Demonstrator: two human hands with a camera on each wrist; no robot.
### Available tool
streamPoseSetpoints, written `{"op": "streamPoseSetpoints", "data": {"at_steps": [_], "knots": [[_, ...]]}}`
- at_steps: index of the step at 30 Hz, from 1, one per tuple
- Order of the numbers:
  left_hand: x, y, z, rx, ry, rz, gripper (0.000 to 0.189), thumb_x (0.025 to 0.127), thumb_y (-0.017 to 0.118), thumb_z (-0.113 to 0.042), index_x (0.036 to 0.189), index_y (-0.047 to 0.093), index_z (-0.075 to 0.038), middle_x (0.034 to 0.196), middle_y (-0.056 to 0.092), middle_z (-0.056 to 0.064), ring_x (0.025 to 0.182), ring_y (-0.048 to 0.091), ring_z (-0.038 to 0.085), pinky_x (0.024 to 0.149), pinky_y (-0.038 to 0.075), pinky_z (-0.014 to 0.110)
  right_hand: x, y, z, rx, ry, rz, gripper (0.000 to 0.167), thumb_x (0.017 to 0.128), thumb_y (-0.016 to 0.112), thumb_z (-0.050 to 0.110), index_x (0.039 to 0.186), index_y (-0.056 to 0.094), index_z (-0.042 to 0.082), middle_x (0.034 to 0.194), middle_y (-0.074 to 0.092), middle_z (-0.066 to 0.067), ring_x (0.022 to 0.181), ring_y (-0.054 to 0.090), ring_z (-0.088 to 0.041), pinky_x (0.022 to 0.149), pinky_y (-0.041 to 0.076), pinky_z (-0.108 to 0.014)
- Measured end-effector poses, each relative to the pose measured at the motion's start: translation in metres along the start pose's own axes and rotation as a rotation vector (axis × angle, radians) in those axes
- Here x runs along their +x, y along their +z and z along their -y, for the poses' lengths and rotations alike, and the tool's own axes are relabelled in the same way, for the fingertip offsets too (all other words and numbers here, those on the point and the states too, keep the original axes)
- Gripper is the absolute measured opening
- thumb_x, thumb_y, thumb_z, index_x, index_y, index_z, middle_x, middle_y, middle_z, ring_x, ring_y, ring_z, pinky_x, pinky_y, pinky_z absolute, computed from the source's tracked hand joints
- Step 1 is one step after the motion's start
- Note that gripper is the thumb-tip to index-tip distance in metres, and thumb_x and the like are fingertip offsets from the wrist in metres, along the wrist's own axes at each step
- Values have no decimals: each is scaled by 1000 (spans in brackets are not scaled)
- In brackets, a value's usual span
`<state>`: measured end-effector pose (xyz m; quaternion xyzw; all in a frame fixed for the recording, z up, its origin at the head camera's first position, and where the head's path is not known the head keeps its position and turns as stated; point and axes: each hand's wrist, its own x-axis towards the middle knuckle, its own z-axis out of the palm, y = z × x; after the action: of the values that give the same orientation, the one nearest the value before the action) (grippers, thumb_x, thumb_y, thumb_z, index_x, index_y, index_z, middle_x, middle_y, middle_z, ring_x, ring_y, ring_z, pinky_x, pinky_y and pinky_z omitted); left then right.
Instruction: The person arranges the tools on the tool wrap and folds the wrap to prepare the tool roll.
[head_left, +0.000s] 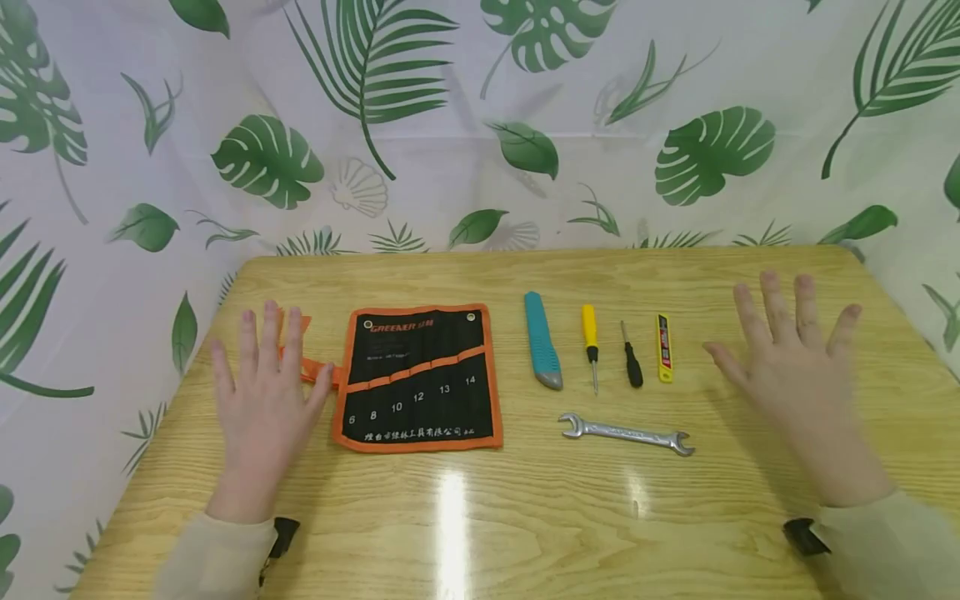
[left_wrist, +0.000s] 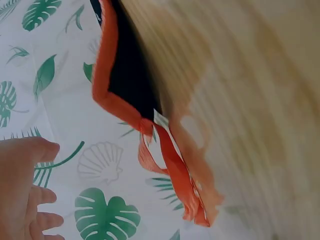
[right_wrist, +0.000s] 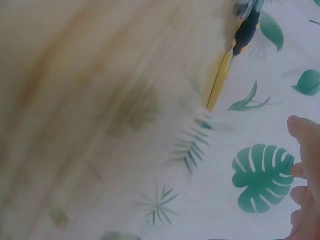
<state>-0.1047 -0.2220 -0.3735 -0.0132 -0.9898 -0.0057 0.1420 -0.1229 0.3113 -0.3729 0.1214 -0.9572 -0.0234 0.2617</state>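
My left hand (head_left: 266,408) is held with fingers spread, left of a black tool pouch (head_left: 420,375) with orange edging. Its fingers overlap the pouch's orange tie strap (head_left: 318,368) in the head view; the left wrist view shows the strap (left_wrist: 175,165) apart from the fingers. On the right, my right hand (head_left: 798,379) is likewise spread and holds nothing. Between the hands lie a teal utility knife (head_left: 542,340), a yellow screwdriver (head_left: 590,333), a small black screwdriver (head_left: 632,365), a slim yellow pack (head_left: 664,348) with a red and black label, and a double open-ended wrench (head_left: 628,433).
The wood-grain table (head_left: 525,533) reflects light near its front. Behind it and at the sides hangs a white cloth (head_left: 450,167) printed with green leaves. The pouch has a row of pockets with printed numbers. A dark strap sits at each wrist below the sleeve.
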Motion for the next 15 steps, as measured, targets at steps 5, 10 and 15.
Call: {"op": "streamPoseSetpoints", "data": {"at_steps": [5, 10, 15], "knots": [[-4, -1, -10, -113, -20, 10, 78, 97, 46, -46, 155, 7, -13, 160, -6, 7, 143, -14, 23, 111, -13, 52, 9, 3, 12, 121, 42, 179, 77, 99, 33, 56, 153, 15, 5, 157, 0, -17, 142, -13, -33, 107, -8, -62], [-8, 1, -20, -236, 1, 14, 77, 97, 48, -45, 154, 13, -7, 159, 3, 14, 145, -5, 28, 112, -4, 55, 17, 4, 28, 264, 52, 232, 73, 99, 50, 41, 150, 21, -3, 153, 14, -28, 142, 2, -40, 112, 7, -55], [-10, 2, -30, -291, 26, 29, 76, 96, 51, -44, 153, 18, -4, 158, 11, 18, 145, 0, 31, 112, 1, 57, 24, 8, 46, 438, 79, 270, 71, 100, 46, 43, 151, 21, 1, 155, 15, -23, 140, 13, -43, 113, 10, -55]]}}
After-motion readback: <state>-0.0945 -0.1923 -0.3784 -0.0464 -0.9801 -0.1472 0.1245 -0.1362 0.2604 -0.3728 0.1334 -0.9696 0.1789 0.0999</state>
